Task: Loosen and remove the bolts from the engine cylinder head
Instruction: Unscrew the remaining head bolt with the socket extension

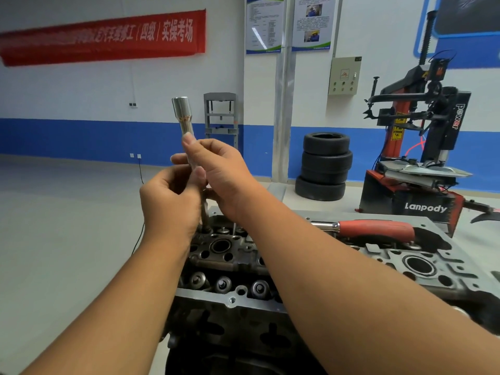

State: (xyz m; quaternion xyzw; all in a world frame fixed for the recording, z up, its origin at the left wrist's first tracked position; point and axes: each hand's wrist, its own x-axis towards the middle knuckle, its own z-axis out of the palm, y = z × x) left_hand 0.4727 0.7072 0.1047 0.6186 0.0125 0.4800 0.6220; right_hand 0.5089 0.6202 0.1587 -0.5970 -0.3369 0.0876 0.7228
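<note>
Both hands, left hand (173,201) and right hand (219,169), pinch long socket (185,123) raised above cylinder head (243,255) far edge; bolt seemingly inside, others likely remain.

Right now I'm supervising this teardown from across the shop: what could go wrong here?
Both hands, left hand and right hand, pinch the long socket above the cylinder head. If it slips, it may drop into the open bores. The red-handled ratchet lies loose on the head and could roll off.
</note>
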